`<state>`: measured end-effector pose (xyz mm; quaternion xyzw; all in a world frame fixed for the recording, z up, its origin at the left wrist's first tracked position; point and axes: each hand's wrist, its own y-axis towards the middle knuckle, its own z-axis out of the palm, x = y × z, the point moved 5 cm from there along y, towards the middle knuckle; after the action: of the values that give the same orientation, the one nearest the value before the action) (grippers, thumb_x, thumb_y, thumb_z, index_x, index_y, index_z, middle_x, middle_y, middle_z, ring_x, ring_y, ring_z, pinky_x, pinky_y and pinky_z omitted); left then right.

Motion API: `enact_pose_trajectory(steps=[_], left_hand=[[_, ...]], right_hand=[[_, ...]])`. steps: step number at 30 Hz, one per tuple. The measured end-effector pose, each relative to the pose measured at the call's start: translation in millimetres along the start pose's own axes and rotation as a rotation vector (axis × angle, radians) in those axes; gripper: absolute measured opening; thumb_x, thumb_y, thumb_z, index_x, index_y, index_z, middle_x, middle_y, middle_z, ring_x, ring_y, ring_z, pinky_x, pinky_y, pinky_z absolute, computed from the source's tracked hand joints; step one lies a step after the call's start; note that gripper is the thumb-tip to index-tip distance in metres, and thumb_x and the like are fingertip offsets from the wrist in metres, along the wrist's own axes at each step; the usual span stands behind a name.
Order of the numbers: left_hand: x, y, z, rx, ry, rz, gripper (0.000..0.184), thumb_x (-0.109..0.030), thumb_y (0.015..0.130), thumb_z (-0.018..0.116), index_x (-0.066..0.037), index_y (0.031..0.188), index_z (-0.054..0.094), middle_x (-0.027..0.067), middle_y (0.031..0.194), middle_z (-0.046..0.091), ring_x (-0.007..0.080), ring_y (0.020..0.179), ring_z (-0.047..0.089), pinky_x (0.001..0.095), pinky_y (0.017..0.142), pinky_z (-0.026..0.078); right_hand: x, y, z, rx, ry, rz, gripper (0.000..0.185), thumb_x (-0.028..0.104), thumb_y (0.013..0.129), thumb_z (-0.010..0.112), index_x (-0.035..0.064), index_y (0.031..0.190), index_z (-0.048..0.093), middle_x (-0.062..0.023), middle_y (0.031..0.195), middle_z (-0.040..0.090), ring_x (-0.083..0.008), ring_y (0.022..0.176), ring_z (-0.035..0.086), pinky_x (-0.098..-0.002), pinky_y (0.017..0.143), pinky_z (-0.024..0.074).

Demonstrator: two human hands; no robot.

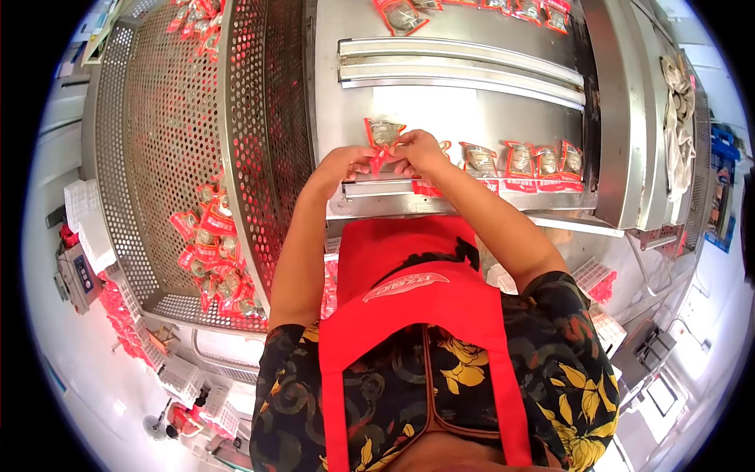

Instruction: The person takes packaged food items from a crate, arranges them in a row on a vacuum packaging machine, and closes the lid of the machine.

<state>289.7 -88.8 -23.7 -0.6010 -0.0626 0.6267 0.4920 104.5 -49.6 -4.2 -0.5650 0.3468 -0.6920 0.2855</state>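
Note:
My left hand (348,163) and my right hand (423,153) are together over the near edge of a steel work surface (503,116). Between their fingertips they grip a clear, red-edged food packet (384,132) with a greyish-brown filling. Its red end hangs down between the hands. Just right of my right hand, several similar packets (519,160) lie in a row, their red ends across the near metal bar (377,189). Part of that row is hidden behind my right hand and forearm.
On the left stands a perforated metal bin (157,102) with packet piles (220,252) inside. Two raised bars (464,63) cross the surface's middle, with more packets (401,16) beyond. A thick metal frame (621,102) borders the right side, with a beige cloth (678,130) beyond.

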Motion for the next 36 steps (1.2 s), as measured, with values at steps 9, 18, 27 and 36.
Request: enact_pose_trajectory(steps=[9, 18, 27, 36], left_hand=[[6, 23, 3, -0.224, 0.003, -0.141, 0.031, -0.032, 0.087, 0.071, -0.004, 0.099, 0.07, -0.0006, 0.08, 0.067, 0.0048, 0.062, 0.055, 0.0191, 0.049, 0.032], [3, 26, -24, -0.18, 0.152, -0.027, 0.039, -0.011, 0.079, 0.077, 0.002, 0.112, 0.062, 0.0065, 0.085, 0.069, 0.0102, 0.069, 0.061, 0.0209, 0.056, 0.044], [-7, 8, -29, -0.073, 0.191, -0.017, 0.042, 0.0, 0.073, 0.076, 0.002, 0.111, 0.059, 0.0111, 0.085, 0.069, 0.0159, 0.074, 0.065, 0.0276, 0.064, 0.052], [13, 25, -37, -0.269, 0.471, 0.152, 0.016, -0.011, 0.079, 0.073, 0.0, 0.089, 0.069, 0.0113, 0.078, 0.07, 0.0169, 0.066, 0.066, 0.0304, 0.062, 0.051]], right_hand=[[6, 2, 2, -0.077, -0.001, -0.018, 0.046, -0.007, 0.078, 0.068, -0.0059, 0.117, 0.043, -0.0169, 0.078, 0.066, -0.0151, 0.051, 0.057, -0.0251, 0.039, 0.0386], [1, 12, -7, -0.05, -0.212, -0.118, 0.045, -0.007, 0.078, 0.067, -0.0013, 0.116, 0.044, -0.0125, 0.074, 0.065, -0.0147, 0.048, 0.056, -0.0271, 0.039, 0.0391], [-4, 11, 2, -0.28, -0.914, -0.547, 0.041, -0.006, 0.078, 0.064, 0.0014, 0.113, 0.045, -0.0136, 0.074, 0.065, -0.0272, 0.057, 0.065, -0.0392, 0.053, 0.0522], [3, -8, 10, -0.228, -0.985, -0.525, 0.044, -0.004, 0.076, 0.065, 0.0033, 0.114, 0.044, -0.0165, 0.077, 0.066, -0.0356, 0.075, 0.066, -0.0446, 0.067, 0.0519]])
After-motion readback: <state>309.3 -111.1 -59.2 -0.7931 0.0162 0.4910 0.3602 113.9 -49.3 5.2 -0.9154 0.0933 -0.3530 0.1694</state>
